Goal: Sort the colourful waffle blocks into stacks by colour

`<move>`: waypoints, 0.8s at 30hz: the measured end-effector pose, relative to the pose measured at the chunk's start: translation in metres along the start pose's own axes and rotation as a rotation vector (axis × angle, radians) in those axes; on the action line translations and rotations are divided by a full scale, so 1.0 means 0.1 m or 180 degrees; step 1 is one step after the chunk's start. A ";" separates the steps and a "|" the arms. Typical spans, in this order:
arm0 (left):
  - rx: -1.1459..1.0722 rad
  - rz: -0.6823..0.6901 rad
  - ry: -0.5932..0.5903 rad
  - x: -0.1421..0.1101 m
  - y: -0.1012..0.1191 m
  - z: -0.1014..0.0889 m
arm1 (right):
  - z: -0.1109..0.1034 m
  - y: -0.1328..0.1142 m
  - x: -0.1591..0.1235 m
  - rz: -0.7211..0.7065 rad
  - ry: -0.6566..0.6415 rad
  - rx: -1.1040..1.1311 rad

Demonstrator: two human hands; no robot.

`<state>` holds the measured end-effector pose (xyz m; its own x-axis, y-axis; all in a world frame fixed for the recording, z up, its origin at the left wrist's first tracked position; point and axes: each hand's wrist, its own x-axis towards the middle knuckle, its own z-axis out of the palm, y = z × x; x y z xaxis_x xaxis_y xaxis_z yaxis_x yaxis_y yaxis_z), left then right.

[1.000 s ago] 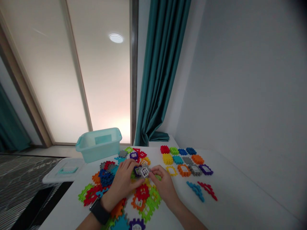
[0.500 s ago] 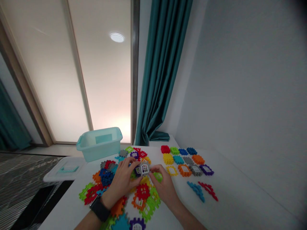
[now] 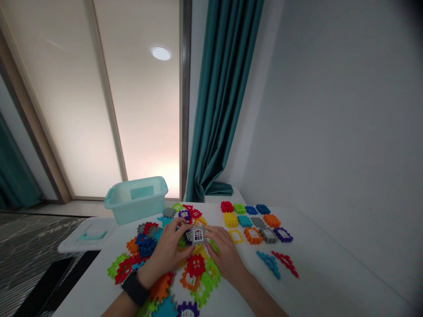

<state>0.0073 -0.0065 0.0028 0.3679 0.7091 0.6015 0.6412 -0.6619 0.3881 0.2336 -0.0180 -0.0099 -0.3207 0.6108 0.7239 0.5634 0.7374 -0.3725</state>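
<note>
Head view: works amid tiles (image 3: 195,265), inside edges of counter (image 3: 317,273), with room right of strips (image 3: 269,264); narrowly grips upright grey tile (image 3: 198,236) between left hand (image 3: 168,248) and right hand (image 3: 225,253), window arch up.

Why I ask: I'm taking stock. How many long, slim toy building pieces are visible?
2: a slim blue piece right of the right hand, a slim red piece beside it. More may be hidden in the pile.

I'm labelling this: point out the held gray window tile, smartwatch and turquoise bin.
Held gray window tile (image 3: 198,236), head view: central window.
Smartwatch (image 3: 135,289), head view: black middle.
Turquoise bin (image 3: 140,208), head view: front wall.
</note>
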 end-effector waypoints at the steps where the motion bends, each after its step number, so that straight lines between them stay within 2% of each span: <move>1: 0.0019 0.0000 0.0008 0.00 0.01 0.00 | 0.00 0.00 0.00 0.0002 -0.0002 -0.0015; 15: 0.0181 0.0106 0.0047 0.01 0.00 -0.01 | -0.02 -0.01 0.02 0.0047 -0.0030 -0.0079; 24: 0.0297 0.0263 0.0203 -0.01 -0.02 0.01 | -0.13 -0.05 0.03 -0.0045 -0.0048 -0.0116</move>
<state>0.0063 -0.0057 0.0011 0.3805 0.6342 0.6731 0.6715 -0.6899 0.2705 0.2391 -0.0237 0.0017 -0.3399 0.6049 0.7201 0.5861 0.7351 -0.3408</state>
